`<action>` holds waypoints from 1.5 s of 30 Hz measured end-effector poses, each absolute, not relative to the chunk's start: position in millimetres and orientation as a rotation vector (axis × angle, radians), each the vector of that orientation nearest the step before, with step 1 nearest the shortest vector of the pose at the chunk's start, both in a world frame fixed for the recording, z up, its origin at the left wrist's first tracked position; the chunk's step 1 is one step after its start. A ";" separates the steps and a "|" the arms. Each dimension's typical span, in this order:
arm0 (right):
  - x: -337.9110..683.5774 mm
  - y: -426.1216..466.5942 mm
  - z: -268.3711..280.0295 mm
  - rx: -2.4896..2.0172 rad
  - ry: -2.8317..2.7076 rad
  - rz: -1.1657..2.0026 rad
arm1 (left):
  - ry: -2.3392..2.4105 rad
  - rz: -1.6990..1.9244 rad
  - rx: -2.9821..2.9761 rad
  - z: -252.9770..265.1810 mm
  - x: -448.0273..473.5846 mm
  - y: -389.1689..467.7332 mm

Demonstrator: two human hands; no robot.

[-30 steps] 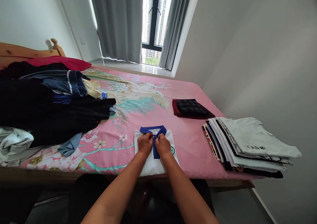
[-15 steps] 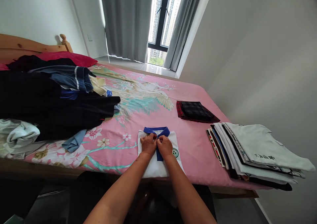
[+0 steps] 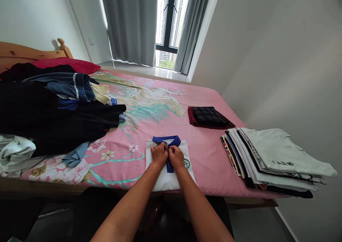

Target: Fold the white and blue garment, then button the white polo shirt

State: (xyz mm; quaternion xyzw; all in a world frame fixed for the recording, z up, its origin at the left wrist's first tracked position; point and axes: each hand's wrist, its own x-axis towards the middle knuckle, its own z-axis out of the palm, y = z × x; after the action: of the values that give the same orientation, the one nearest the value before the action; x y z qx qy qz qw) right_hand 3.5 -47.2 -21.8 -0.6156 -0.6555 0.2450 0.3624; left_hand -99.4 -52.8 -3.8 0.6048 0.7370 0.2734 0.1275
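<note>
A white polo shirt [image 3: 167,182] with a blue collar and placket lies folded, front side up, at the bed's near edge. A round green badge [image 3: 186,163] shows on its chest. My left hand [image 3: 159,153] and my right hand [image 3: 176,157] meet at the top of the placket, just below the collar [image 3: 175,141]. The fingers of both are closed in a pinch on the blue cloth there. Any button between the fingertips is hidden.
Loose clothes [image 3: 80,117] lie heaped on the bed's left side. Folded plaid garments [image 3: 210,117] rest right of centre. A tall stack of folded shirts [image 3: 283,153] stands at the right edge. A pink floral sheet [image 3: 208,156] covers the bed; a red pillow [image 3: 77,65] is at the headboard.
The camera view has shifted slightly. Both hands stay at the polo shirt's placket, still pinching the cloth, with only slight finger movement.
</note>
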 end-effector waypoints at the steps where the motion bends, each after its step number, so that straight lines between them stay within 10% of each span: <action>1: 3.7 -47.5 -21.9 -1.581 -1.684 0.635 | 2.141 0.803 1.768 -5.6 -99.8 -54.5; 45: 7.7 -31.9 -4.7 -1.628 -2.172 0.526 | 2.074 0.939 1.591 -12.9 -108.2 -52.0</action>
State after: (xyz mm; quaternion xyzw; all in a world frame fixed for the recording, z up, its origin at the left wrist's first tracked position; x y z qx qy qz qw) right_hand 7.7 -31.9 -4.7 -0.5785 -0.7715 0.1870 0.1873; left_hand -108.2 -52.0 -12.9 0.5635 0.7343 0.3326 0.1810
